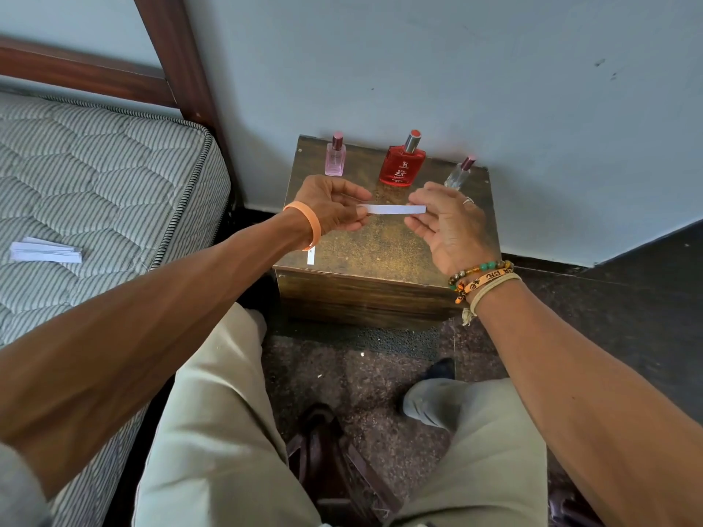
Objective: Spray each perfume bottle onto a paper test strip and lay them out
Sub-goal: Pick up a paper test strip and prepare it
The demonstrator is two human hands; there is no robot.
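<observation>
Paper test strip [392, 209], frame centre: left hand [334, 207] pinches left end; right hand [449, 226], fingers relaxed, beside right end, contact unclear.

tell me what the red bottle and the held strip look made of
The red bottle: probably glossy glass, highlights on its faces; the red may be tint or liquid. The strip: thin matte white paper, pinched at one end by the left hand.
</observation>
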